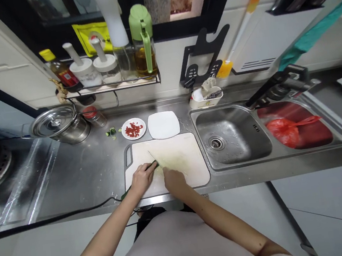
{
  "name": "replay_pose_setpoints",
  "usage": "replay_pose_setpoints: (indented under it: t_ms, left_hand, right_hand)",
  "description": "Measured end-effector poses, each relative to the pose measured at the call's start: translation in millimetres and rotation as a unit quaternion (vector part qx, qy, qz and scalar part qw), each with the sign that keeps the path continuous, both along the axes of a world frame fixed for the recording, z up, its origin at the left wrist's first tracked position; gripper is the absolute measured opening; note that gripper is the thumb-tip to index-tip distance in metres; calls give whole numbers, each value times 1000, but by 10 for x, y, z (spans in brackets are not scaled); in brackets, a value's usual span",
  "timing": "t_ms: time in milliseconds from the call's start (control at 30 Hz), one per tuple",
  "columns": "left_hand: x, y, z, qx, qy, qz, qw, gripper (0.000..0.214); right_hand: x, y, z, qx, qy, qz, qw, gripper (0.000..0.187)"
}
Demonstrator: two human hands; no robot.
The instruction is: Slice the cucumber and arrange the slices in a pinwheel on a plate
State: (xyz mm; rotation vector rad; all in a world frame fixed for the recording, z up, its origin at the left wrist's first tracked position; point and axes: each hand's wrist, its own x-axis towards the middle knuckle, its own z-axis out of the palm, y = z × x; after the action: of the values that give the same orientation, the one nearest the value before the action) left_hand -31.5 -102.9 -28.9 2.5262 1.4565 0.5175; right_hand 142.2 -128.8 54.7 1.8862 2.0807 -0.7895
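A white cutting board [193,152] with a grey handle lies at the counter's front edge. My left hand [142,178] is closed over a long dark green cucumber [126,193], its far end showing past my fingertips and its near end by my wrist. My right hand [174,181] is wrapped round the handle of a knife, which it mostly hides. The thin blade [155,158] points away and to the left, right beside the cucumber's cut end. Beyond the board stand a white plate [135,136] of chopped red pieces [133,129] and a bare white square plate [163,125].
Green cucumber scraps [112,131] lie left of the plates. A lidded steel pot [72,131] and a red-lidded jar [95,117] stand farther left. To the right is a double sink [235,136] with a red bag [283,132]. A black cable [74,212] runs along the front edge.
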Motion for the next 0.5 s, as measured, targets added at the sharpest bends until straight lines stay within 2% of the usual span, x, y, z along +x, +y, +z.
replay_pose_setpoints:
  t_ms: [333, 500]
  left_hand:
    - [-6, 2, -8, -10, -10, -6, 1000, 39]
    - [-1, -3, 1, -12, -7, -4, 1000, 40]
  right_hand:
    - [47, 38, -99, 12, 7, 8, 1000, 29]
    - [55, 47, -88, -15, 2, 9, 1000, 27]
